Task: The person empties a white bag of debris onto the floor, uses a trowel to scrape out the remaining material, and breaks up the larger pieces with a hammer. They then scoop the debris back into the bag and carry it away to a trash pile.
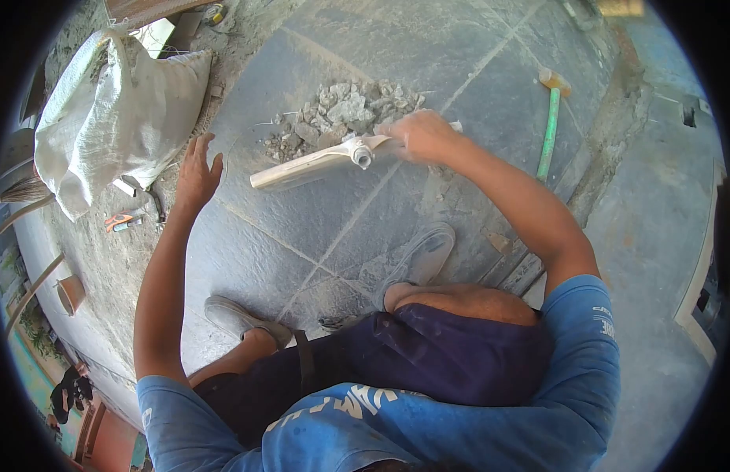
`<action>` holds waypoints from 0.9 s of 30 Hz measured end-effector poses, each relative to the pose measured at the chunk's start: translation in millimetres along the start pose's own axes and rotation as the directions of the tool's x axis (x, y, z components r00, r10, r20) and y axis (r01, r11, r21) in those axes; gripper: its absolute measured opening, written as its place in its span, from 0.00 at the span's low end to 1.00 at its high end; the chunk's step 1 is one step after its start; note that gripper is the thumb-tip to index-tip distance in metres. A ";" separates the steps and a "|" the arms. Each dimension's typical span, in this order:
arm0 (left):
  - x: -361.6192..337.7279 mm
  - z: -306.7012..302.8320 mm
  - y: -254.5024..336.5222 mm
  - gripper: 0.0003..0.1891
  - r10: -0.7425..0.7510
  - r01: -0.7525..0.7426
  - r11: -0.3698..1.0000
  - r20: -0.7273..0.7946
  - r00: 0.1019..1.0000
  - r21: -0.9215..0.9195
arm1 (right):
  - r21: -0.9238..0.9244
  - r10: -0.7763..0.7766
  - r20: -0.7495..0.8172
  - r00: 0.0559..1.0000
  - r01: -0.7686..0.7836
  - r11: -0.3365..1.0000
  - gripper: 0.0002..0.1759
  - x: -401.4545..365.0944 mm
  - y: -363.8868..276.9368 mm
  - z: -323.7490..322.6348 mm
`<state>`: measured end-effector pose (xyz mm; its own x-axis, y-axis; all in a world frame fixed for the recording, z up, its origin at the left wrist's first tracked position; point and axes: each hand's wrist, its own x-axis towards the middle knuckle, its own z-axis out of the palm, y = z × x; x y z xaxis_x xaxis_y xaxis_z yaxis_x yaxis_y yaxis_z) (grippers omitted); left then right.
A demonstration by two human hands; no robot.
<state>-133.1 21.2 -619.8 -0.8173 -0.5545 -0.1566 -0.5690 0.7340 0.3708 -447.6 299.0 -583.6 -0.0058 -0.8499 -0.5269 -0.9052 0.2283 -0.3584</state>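
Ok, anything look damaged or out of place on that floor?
Yes: a heap of broken rubble lies loose on the stone floor, just beyond the pale tool in the right hand. A green-handled tool lies on the slabs nearby.

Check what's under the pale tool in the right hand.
Grey floor tiles, with the rubble pile just behind. The pale tool, gripped by the right hand, hides the strip beneath it.
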 end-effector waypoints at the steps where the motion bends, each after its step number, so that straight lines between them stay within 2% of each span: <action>1: -0.9 4.5 0.0 0.21 -0.001 0.001 1.000 0.007 1.000 -0.001 | -0.030 0.011 0.017 1.000 -0.010 0.999 0.22 1.0 4.5 -4.4; 2: -1.2 8.4 -0.1 0.21 0.017 -0.017 1.000 -0.005 1.000 -0.003 | -0.027 0.010 0.019 1.000 -0.010 1.000 0.22 -4.2 8.5 -2.0; 4: -1.9 11.1 -0.7 0.20 0.039 -0.039 0.999 -0.018 0.999 -0.003 | 0.037 -0.151 0.061 0.987 0.149 0.988 0.20 -28.7 16.7 3.7; 6: -6.8 13.3 2.7 0.19 0.029 -0.030 0.996 -0.009 1.000 -0.087 | 0.074 -0.145 0.186 0.972 0.134 0.988 0.20 -60.7 19.7 0.8; 8: -13.9 21.6 3.4 0.18 0.021 -0.020 0.991 0.010 1.000 -0.133 | 0.055 -0.153 0.114 0.982 0.147 0.988 0.19 -99.7 48.8 18.1; 9: -18.4 26.0 4.6 0.17 0.007 -0.001 0.986 0.033 0.999 -0.170 | 0.052 -0.147 0.119 0.982 0.141 0.989 0.19 -115.7 59.9 17.4; 11: -25.2 35.4 13.0 0.17 0.014 -0.004 0.981 0.048 0.999 -0.194 | -0.061 0.069 0.184 0.980 -0.059 0.996 0.20 -142.5 77.2 18.2; 12: -28.0 44.1 15.9 0.17 -0.002 0.012 0.977 0.047 0.999 -0.213 | -0.063 0.074 0.183 0.980 -0.063 0.996 0.20 -149.9 90.3 30.3; 13: -30.8 53.4 17.9 0.17 -0.017 0.027 0.972 0.046 0.999 -0.233 | -0.097 0.026 0.119 0.993 -0.015 0.995 0.20 -155.0 104.8 52.7; 15: -32.1 70.3 23.6 0.19 -0.031 0.046 0.970 0.068 0.997 -0.237 | -0.144 -0.019 0.048 0.999 0.025 0.989 0.20 -147.4 113.5 55.5; 17: -32.0 87.9 35.0 0.22 -0.022 0.019 0.969 -0.012 1.000 -0.246 | -0.029 0.014 0.108 0.994 -0.011 1.000 0.21 -116.4 101.1 47.9; 19: -26.6 105.9 41.0 0.24 -0.034 0.036 0.970 0.013 0.999 -0.239 | 0.007 -0.020 0.067 0.998 0.020 1.000 0.20 -83.7 89.0 25.2; 21: -17.0 115.7 49.1 0.24 -0.056 0.026 0.975 -0.131 0.990 -0.220 | -0.001 -0.043 -0.092 0.995 0.043 0.999 0.19 -53.8 85.6 7.1; 22: -7.9 114.1 53.0 0.24 -0.050 0.021 0.978 -0.137 0.989 -0.208 | 0.001 -0.046 -0.105 0.993 0.046 0.999 0.19 -49.1 88.2 -1.5; 24: 9.7 103.2 60.0 0.29 -0.086 0.104 0.991 -0.199 0.976 0.087 | -0.047 -0.064 -0.171 0.983 0.057 0.997 0.18 -31.1 85.6 -18.1; 25: 20.7 95.4 61.2 0.29 -0.096 0.122 0.986 -0.212 0.973 0.111 | 0.004 -0.054 -0.149 0.987 0.056 0.998 0.18 -31.5 83.9 -26.1; 27: 43.9 75.5 67.1 0.31 -0.001 0.045 0.988 -0.284 0.959 0.148 | 0.100 -0.006 -0.138 0.990 0.019 0.995 0.19 -54.7 78.8 -38.8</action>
<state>-213.9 75.7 -670.9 -0.7577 -0.6434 0.1091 -0.6120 0.7586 0.2236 -535.1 345.1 -553.1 -0.0593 -0.9085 -0.4137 -0.8582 0.2581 -0.4438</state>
